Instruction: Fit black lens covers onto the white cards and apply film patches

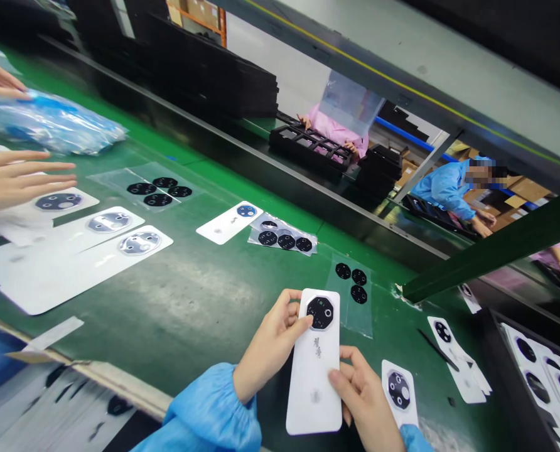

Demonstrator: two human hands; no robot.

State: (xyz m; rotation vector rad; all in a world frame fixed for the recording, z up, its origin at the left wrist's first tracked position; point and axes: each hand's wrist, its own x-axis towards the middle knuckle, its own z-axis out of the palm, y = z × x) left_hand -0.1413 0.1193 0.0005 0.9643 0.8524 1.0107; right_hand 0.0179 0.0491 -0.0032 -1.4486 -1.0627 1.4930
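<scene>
Left hand point(277, 336) and right hand point(362, 392) hold a white panel point(308, 389) over a green bench point(181, 295).
Its long axis runs away from the wearer, disc point(320, 312) at the far end; left thumb overlaps the disc, right fingers grip the right edge. Film point(359, 320) lies beyond; a sleeve point(412, 437) partly hides a second panel point(399, 390).

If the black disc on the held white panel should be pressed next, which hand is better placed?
Likely the left hand: its thumb lies at the edge of the black disc, while the right hand grips the white panel lower down, by its side.
</scene>
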